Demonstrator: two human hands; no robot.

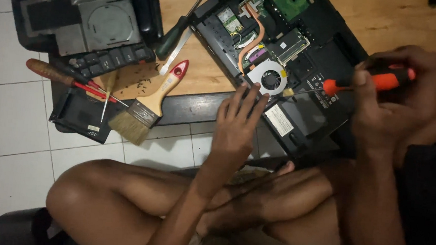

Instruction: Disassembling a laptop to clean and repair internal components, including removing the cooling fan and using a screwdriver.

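The opened laptop [282,56] overhangs the wooden surface [201,71]. The left hand [235,123], fingers spread flat, steadies its near edge beside the fan [271,79]; the right hand [396,98] grips an orange screwdriver [366,82] (tip near the fan). A slip could probably gouge the board.

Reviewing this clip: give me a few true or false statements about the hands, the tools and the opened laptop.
1. The right hand holds an orange-handled screwdriver. True.
2. The left hand grips the paintbrush. False: it rests on the opened laptop beside the fan; the brush lies apart on the board.
3. The laptop's bottom cover is on. False: fan and copper heat pipe are exposed.
4. A red-handled screwdriver lies left of the brush. True.
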